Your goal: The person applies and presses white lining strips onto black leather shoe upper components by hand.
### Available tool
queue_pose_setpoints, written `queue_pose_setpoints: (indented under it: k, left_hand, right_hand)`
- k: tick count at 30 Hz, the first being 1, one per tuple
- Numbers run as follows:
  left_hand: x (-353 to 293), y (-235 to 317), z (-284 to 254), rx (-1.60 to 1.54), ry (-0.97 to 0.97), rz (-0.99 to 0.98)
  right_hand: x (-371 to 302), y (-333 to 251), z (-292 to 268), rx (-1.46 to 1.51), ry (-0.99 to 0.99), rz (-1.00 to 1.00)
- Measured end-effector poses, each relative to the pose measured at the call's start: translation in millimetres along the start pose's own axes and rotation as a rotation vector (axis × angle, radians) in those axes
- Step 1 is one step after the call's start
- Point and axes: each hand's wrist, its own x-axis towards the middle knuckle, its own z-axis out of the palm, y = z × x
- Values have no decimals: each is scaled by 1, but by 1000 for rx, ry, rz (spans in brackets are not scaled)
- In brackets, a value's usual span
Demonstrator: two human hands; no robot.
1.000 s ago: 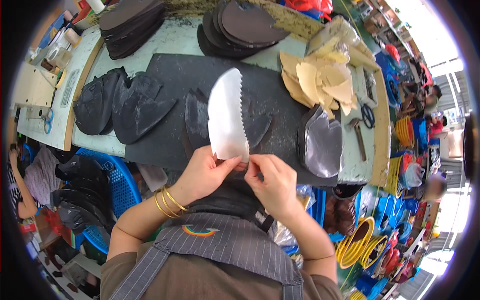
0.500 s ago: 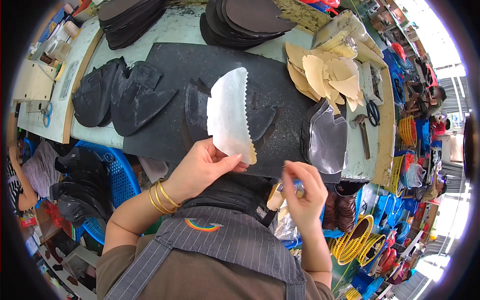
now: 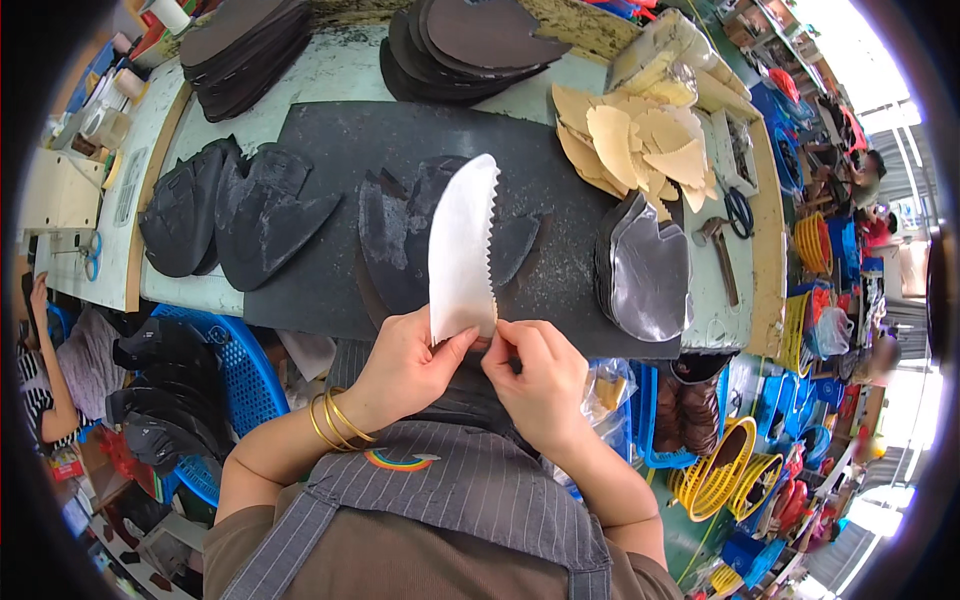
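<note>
A white, curved sheet piece with a zigzag right edge (image 3: 463,250) stands upright over the black work mat (image 3: 300,180). My left hand (image 3: 405,355) grips its lower end between thumb and fingers. My right hand (image 3: 537,375) is closed in a pinch at the lower right corner of the same piece, with the fingertips partly hidden. Behind it on the mat lies a dark, shoe-upper-shaped piece (image 3: 395,240), whitish in patches and partly covered by the white piece.
Dark cut pieces (image 3: 275,215) lie at the left, with stacks (image 3: 475,50) at the back. On the right are tan scalloped pieces (image 3: 615,145), shiny black pieces (image 3: 650,270), a hammer (image 3: 722,262) and scissors (image 3: 740,212). Blue baskets (image 3: 245,370) stand below the table.
My right hand has moved left and up to the white piece and now pinches its lower corner. The white piece has turned narrower to view, and its tan lower patch no longer shows.
</note>
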Motion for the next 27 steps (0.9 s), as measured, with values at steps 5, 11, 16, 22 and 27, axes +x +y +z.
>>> queue_pose_setpoints:
  k: [5,11,16,22,27]
  left_hand:
    - [-6,4,-5,-188,-180,-154]
    - [-11,12,-25,-547,-293,-326]
    - [-13,-3,-12,-384,-311,-100]
    - [-16,-19,21,675,-268,481]
    - [-34,-3,-10,562,-272,451]
  right_hand:
    - [-2,7,-24,-253,-136,-141]
    - [2,25,-87,-213,-83,97]
    - [-74,61,-87,-61,-350,408]
    - [-17,14,-45,746,-152,625]
    - [-10,7,-39,731,-225,633]
